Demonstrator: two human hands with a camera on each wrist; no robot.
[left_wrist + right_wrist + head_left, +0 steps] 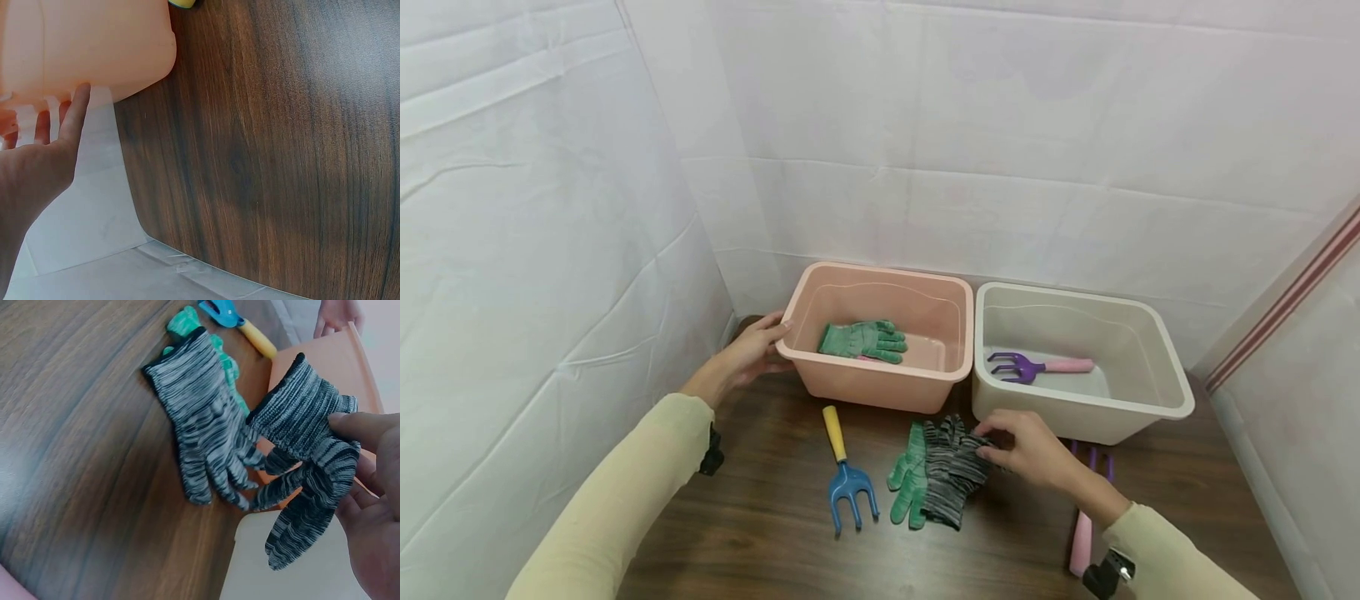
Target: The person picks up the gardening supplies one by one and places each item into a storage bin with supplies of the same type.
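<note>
Right hand [1026,446] pinches striped black-grey knit glove [300,419]. Left hand [751,350], seemingly straight-fingered, touches salmon plastic bin [865,387] at glove's 11 o'clock; green fabric glove [853,340] inside. Purple pink-handled fork [1052,366] in cream plastic bin [1097,422], 1 o'clock. Outside: striped mate [206,419], second green glove [912,479], blue-yellow fork [848,481], second purple fork [1081,546].

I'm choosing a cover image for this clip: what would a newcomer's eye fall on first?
Probably the pink tub and cream tub, side by side at the back of the table. Next, the right hand, pinching a gray striped glove in front of them. The bright blue fork also stands out, lying in front of the pink tub.
</note>
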